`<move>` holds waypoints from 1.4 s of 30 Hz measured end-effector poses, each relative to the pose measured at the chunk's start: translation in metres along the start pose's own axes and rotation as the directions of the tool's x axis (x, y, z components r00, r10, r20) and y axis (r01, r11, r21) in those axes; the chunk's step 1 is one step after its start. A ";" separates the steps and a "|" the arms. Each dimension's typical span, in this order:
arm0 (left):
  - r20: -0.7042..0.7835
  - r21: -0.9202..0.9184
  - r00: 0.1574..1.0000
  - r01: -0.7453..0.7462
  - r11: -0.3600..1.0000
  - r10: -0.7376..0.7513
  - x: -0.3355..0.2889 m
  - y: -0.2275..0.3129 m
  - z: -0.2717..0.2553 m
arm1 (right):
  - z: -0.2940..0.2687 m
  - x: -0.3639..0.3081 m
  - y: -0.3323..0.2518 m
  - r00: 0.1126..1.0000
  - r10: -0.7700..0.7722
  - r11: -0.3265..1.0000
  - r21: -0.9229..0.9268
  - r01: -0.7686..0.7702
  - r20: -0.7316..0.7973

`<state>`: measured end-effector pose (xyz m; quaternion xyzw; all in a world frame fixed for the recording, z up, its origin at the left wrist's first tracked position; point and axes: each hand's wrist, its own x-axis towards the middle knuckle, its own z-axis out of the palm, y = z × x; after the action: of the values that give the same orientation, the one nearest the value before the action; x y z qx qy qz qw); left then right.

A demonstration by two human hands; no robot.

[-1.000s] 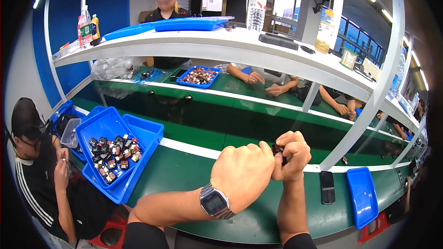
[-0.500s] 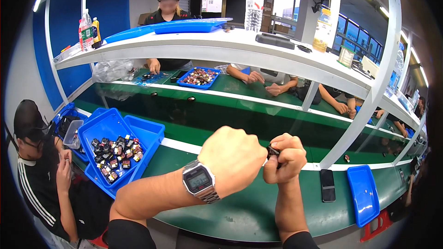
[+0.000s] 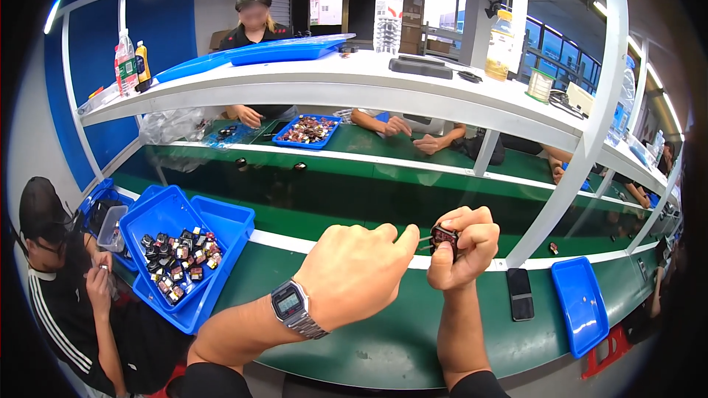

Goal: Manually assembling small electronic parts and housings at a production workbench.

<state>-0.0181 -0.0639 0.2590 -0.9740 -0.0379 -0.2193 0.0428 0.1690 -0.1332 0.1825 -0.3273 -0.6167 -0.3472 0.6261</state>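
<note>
My right hand point(image 3: 464, 250) pinches a small black module point(image 3: 444, 236) with a dark reddish face between thumb and fingers, held up above the green bench. Close on its left is my left hand point(image 3: 361, 269), back toward me, its fingers curled and the index finger stretched toward the module. Two thin metal prongs point(image 3: 425, 243) show in the gap between the hands; whether they belong to the module or to a tool in my left hand, I cannot tell. The left fingertips are hidden. A digital watch point(image 3: 289, 301) is on my left wrist.
Stacked blue trays point(image 3: 166, 203) with several small black modules point(image 3: 177, 258) stand at left, beside a seated person point(image 3: 66, 273). A black phone point(image 3: 520, 295) and a blue tray point(image 3: 579, 302) lie at right. A white shelf point(image 3: 332, 92) spans above; people work across the conveyor.
The hands have drawn slightly apart, uncovering the module's reddish face and the prongs. My left index finger has straightened. The whole view has shifted a little.
</note>
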 end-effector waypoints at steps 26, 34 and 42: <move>0.014 0.173 0.999 0.034 0.984 -0.037 0.004 0.012 -0.004 | 0.011 0.003 -0.005 0.998 -0.067 0.988 -0.138 0.063 -0.019; 0.000 0.146 0.999 0.041 0.988 -0.042 0.002 0.009 0.000 | 0.012 0.002 -0.005 0.997 -0.077 0.985 -0.154 0.073 -0.025; -0.012 0.155 0.996 0.084 0.984 -0.083 -0.002 0.007 -0.001 | 0.009 0.002 -0.006 0.999 -0.026 0.981 -0.190 0.031 0.031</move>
<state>-0.0195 -0.0709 0.2583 -0.9647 -0.0954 -0.2199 0.1094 0.1595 -0.1292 0.1846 -0.3817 -0.5940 -0.4090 0.5781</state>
